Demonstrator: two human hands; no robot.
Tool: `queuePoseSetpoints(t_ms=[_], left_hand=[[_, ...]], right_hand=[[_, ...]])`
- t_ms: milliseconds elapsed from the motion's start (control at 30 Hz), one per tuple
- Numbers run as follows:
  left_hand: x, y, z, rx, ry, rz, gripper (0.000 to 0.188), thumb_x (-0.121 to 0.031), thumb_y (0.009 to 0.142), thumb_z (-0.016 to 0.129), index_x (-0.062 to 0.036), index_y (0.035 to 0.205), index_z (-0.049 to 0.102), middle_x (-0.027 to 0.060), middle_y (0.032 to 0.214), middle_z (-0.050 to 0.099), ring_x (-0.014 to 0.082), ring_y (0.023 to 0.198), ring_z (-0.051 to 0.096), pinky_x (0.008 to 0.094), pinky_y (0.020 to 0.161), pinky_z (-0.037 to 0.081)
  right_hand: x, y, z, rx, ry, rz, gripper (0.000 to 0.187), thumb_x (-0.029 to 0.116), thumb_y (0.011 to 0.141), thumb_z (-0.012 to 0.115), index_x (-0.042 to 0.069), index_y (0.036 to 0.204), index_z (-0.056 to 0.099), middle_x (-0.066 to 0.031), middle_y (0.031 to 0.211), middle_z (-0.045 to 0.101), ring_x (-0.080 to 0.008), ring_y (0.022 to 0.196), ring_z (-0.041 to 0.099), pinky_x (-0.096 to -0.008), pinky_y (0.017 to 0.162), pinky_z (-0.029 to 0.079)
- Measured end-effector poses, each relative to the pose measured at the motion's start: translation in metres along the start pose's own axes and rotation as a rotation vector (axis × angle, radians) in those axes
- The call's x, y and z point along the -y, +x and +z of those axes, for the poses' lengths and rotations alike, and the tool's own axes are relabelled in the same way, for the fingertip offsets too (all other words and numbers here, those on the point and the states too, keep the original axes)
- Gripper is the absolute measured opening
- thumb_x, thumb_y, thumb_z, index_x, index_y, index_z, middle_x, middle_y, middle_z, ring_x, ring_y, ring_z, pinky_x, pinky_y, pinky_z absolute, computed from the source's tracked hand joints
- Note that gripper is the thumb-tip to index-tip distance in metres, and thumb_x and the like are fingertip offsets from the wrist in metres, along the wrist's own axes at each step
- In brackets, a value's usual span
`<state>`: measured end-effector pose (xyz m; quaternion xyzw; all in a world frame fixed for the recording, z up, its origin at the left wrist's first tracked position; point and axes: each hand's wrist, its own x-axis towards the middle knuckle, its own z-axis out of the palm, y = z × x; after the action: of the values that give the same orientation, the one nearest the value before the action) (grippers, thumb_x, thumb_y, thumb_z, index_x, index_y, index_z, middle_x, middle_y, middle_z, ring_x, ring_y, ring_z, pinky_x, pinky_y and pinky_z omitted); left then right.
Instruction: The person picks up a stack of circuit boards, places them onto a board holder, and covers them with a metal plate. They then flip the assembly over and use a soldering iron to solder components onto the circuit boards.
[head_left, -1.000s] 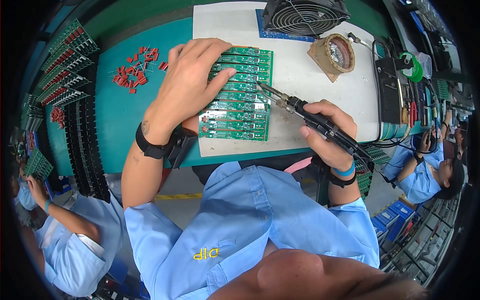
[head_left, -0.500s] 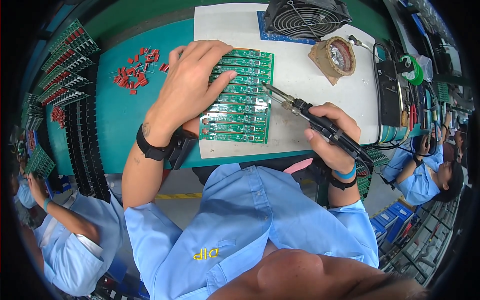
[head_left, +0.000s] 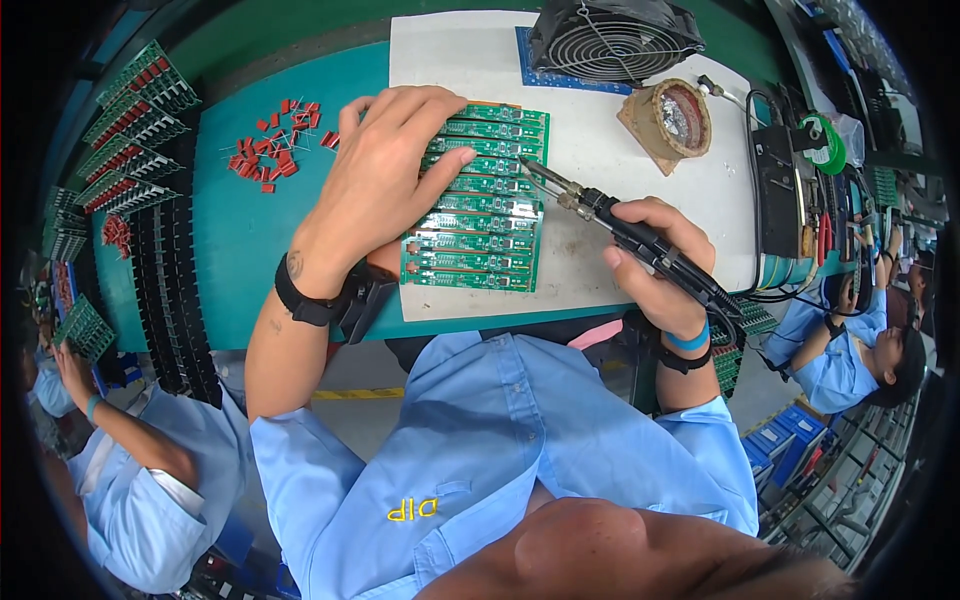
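Note:
A green panel of circuit boards [head_left: 485, 240], split into several narrow strips, lies on white paper in front of me. My left hand [head_left: 385, 165] holds it at the upper left, thumb on its face and fingers over the far left edge. In my right hand [head_left: 665, 260] is a black soldering iron [head_left: 640, 240] with a thin metal guide beside its shaft. Its tip points left and is at the right part of an upper strip; whether it touches a joint, I cannot tell. My left hand hides the panel's upper left.
Red components [head_left: 270, 150] with wire leads lie on the green mat [head_left: 230, 260] to the left, near stacked board panels [head_left: 140, 120]. A black fan [head_left: 615, 40] and a round brown pot [head_left: 680, 118] stand at the back. Green solder spool [head_left: 825, 145] at right. Co-workers sit on both sides.
The iron's tip has moved slightly away from me and left, to a farther strip, with my right hand following. The panel has shifted very slightly toward me; my left hand stays on it.

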<state>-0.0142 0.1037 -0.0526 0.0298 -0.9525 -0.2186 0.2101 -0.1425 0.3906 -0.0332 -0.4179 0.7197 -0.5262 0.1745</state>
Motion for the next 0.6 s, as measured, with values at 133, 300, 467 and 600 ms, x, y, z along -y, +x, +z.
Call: queuePoseSetpoints(t_ms=[133,300,467,600], left_hand=[[-0.0008,0.0005,-0.0023,0.024,0.026,0.005,0.038,-0.020,0.091,0.076,-0.0053,0.125,0.067,0.0111,0.126,0.068,0.0288,0.119,0.061,0.0421,0.105,0.039],[0.0006,-0.0003,0.0001,0.002,0.008,-0.003,0.037,-0.020,0.090,0.077,-0.0087,0.124,0.067,0.0070,0.123,0.068,0.0280,0.118,0.061,0.0467,0.104,0.038],[0.0005,0.0004,0.0002,0.004,0.012,-0.001,0.038,-0.021,0.090,0.077,-0.0082,0.124,0.066,0.0072,0.123,0.068,0.0280,0.118,0.061,0.0468,0.104,0.038],[0.0000,0.0008,0.0003,0.004,0.007,0.000,0.037,-0.021,0.090,0.077,-0.0078,0.124,0.066,0.0075,0.123,0.068,0.0280,0.118,0.061,0.0468,0.103,0.038]], right_hand=[[-0.0022,0.0006,0.0012,-0.002,0.008,0.010,0.037,-0.001,0.080,0.077,-0.005,0.115,0.067,-0.0080,0.094,0.068,-0.0117,0.081,0.062,-0.0254,0.075,0.048],[-0.0007,0.0024,0.0012,0.003,-0.008,0.003,0.037,-0.001,0.080,0.077,-0.005,0.115,0.067,-0.0077,0.094,0.068,-0.0113,0.081,0.062,-0.0251,0.074,0.048],[0.0008,0.0031,0.0003,0.004,0.002,0.015,0.037,-0.001,0.079,0.077,-0.005,0.115,0.067,-0.0076,0.094,0.068,-0.0113,0.081,0.062,-0.0250,0.074,0.048],[0.0021,0.0001,-0.0033,-0.007,-0.015,0.002,0.037,0.000,0.080,0.078,-0.005,0.115,0.068,-0.0079,0.095,0.068,-0.0118,0.081,0.062,-0.0254,0.074,0.049]])
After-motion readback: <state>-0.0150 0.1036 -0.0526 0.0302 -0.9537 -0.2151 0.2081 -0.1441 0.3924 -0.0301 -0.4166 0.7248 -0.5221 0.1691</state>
